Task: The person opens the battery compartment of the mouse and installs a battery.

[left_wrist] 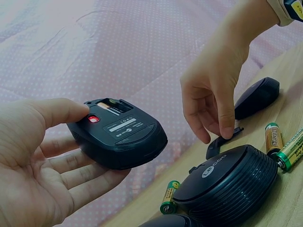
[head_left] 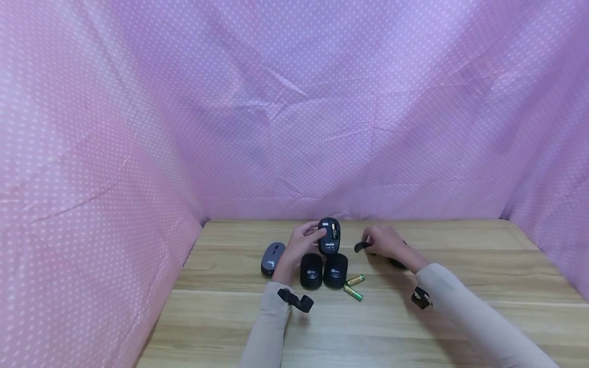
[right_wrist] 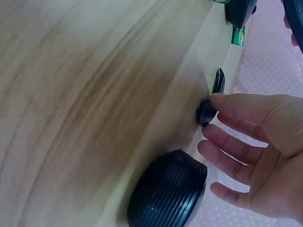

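Observation:
My left hand (head_left: pixel 301 243) holds a black computer mouse (head_left: pixel 329 243) with its underside facing up, thumb on the base and fingers beneath. The mouse's battery slot is uncovered, and a battery (left_wrist: pixel 110 109) lies inside it. Off to the right, my right hand (head_left: pixel 386 241) pinches a thin, curved black battery cover (head_left: pixel 361 247) low over the table, thumb and forefinger at one end. Behind the right wrist sits another black mouse (right_wrist: pixel 168 194), partly hidden in the head view. Two black mice (head_left: pixel 311 272) (head_left: pixel 335 271) stand side by side below the held one.
Two green-and-gold batteries (head_left: pixel 355 280) (head_left: pixel 353 293) lie right of the mouse pair. Another battery (left_wrist: pixel 170 196) shows beside a black mouse in the left wrist view. A grey mouse (head_left: pixel 273 258) rests left of the left hand. Pink dotted cloth (head_left: pixel 294 128) hangs behind the wooden table (head_left: pixel 207 317).

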Motion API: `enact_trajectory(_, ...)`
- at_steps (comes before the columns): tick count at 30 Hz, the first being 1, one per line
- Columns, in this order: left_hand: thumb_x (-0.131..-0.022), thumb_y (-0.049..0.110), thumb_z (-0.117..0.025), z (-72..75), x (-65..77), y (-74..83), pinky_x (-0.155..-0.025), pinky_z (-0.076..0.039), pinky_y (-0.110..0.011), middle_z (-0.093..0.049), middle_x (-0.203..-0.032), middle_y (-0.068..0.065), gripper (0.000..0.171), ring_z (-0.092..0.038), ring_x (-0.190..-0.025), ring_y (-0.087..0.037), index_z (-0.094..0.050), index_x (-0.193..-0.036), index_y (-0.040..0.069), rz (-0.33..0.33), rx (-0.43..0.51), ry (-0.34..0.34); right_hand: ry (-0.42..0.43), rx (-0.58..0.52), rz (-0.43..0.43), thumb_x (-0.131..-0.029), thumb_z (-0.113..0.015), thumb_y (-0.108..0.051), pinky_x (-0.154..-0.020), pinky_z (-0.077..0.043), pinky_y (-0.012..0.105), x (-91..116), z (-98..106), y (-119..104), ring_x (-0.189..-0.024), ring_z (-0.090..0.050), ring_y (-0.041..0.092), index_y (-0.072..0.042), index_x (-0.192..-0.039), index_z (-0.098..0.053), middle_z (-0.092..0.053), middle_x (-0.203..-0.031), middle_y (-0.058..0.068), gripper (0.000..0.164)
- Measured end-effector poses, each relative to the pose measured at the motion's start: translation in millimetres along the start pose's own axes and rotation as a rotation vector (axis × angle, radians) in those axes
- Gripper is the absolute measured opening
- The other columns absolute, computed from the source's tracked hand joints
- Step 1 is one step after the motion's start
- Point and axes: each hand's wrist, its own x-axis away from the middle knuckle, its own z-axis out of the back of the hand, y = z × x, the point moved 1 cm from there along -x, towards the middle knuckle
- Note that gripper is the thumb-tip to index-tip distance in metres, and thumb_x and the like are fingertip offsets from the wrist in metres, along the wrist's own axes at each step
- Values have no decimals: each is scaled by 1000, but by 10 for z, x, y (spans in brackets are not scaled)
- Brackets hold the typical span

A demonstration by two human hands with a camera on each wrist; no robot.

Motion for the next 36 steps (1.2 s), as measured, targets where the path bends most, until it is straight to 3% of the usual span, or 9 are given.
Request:
enact_trajectory(18,-100,23,-65,44,-44,11,-85,-63,-42,-67,-130,-23,46,-73,-94,-21,-58,-142,6,11,9,3,-88,-286,113,-74,-73,12,-72,-54,33,-86,-108,-83,-82,-62,20,1,-99,-73,-70,-88,11,27)
enact_trajectory(29,-100,25,-66,58,-85,-23,-87,-62,-42,-68,-129,-21,47,-74,-95,-23,-57,-142,7,19,-3,-4,-140,-473,103,-76,-76,7,-72,-51,24,-59,-129,-28,-84,-61,19,1,-106,-71,-71,-93,13,30)
enact_trajectory(36,-100,24,-65,46,-82,-39,-88,-62,-42,-69,-127,-22,45,-73,-96,-20,-58,-141,6,8,-3,-9,-208,-603,77,-84,-75,2,-72,-52,23,-16,-71,9,-81,-62,13,3,-112,-70,-72,-91,12,29)
